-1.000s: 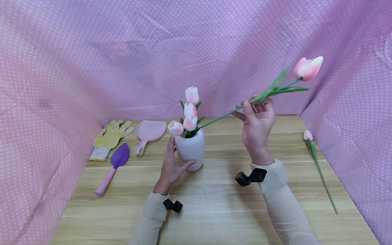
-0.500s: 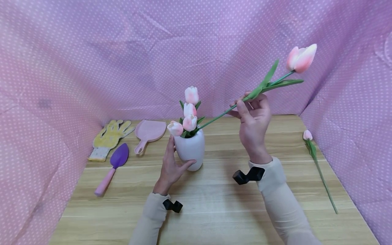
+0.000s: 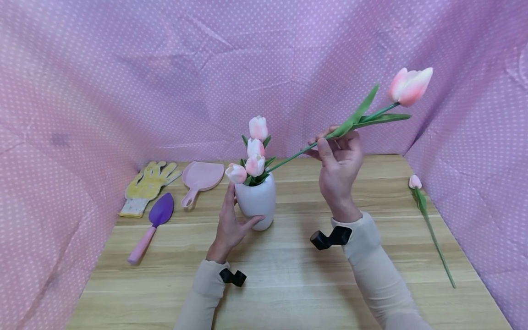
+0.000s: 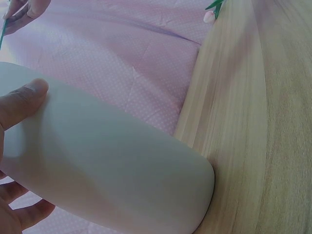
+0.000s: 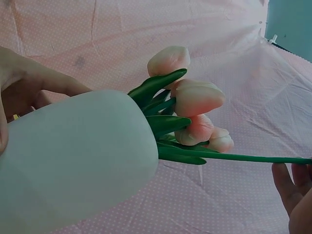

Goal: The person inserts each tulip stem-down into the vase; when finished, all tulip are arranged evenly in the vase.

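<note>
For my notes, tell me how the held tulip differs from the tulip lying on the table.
The held tulip slants through the air in the right hand, stem reaching the vase; the lying tulip rests on the table. The held tulip's leaves spread apart, while the lying tulip's hug its stem. The held tulip's bloom looks larger than the lying tulip's. Both have pink blooms and green stems.

The vase (image 3: 259, 201) looks smooth and matt, the table (image 3: 284, 288) wooden, the trowel (image 3: 162, 209) plastic, the backdrop (image 3: 264, 68) cloth.
</note>
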`<state>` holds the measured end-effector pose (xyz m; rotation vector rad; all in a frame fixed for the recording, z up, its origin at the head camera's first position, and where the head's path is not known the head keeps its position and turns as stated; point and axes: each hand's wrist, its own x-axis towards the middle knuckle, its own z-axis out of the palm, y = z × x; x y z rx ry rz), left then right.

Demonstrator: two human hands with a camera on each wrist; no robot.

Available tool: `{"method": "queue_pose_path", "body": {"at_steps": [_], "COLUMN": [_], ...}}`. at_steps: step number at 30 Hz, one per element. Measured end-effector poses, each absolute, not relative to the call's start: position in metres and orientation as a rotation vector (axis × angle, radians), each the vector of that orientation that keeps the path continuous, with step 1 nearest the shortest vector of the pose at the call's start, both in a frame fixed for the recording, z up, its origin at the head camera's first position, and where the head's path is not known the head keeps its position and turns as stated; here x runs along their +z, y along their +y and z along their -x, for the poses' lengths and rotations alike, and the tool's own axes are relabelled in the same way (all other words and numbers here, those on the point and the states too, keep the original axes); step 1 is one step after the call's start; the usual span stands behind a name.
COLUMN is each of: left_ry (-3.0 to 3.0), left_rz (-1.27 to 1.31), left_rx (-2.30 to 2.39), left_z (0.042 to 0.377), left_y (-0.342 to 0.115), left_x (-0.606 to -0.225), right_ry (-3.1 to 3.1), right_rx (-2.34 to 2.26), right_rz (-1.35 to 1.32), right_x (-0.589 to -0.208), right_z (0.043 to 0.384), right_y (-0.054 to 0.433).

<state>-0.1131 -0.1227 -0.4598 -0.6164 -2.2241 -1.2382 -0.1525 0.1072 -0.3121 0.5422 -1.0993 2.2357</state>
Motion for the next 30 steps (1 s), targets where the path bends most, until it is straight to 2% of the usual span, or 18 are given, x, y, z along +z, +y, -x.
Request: {"method": "queue_pose_path", "body": {"at_steps": [15,30], "left_ry": [-2.214,-2.212], "left_rz": [0.626,0.627], "left_rx": [-1.231,-1.223], "left_z": [0.113,0.113], "left_y": [-0.122,-0.122], "left_x": [-0.46,-0.46], "right_ry": [-1.167,-1.284], "right_rx": [2.286,2.13], "right_rz": [-0.577,-0.625], "right_x": [-0.31,-0.319], "right_z": [0.151,0.151], "right_y": [0.108,0.097]}}
